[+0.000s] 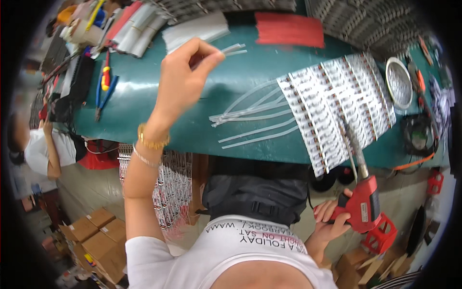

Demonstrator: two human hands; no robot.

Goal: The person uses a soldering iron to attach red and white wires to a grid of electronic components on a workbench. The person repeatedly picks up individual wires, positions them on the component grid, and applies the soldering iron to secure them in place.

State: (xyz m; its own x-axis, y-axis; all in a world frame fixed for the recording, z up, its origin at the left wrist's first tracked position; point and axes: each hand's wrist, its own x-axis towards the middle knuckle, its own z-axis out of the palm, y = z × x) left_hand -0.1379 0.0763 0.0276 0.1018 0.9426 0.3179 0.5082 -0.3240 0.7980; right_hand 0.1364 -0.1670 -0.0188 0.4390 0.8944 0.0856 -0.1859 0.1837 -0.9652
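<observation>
My left hand (185,79) is raised over the green table, thumb and fingers pinched on thin white wires (235,49) whose ends stick out to the right. In my right hand (331,225), low at the right, is a red soldering gun (363,204). Its long metal barrel reaches up over a white panel of small LED modules (332,91), and the tip is at or very near the panel's middle. Several loose white wires (260,115) trail leftward from the panel's left edge across the tabletop.
A white wire bundle (204,30) and a red wire bundle (288,30) lie at the back. Blue-handled pliers (102,94) rest at left, a foil-lined bowl (399,83) at right. Cardboard boxes (101,236) and a red stool (380,236) stand below. Another person (48,151) works at far left.
</observation>
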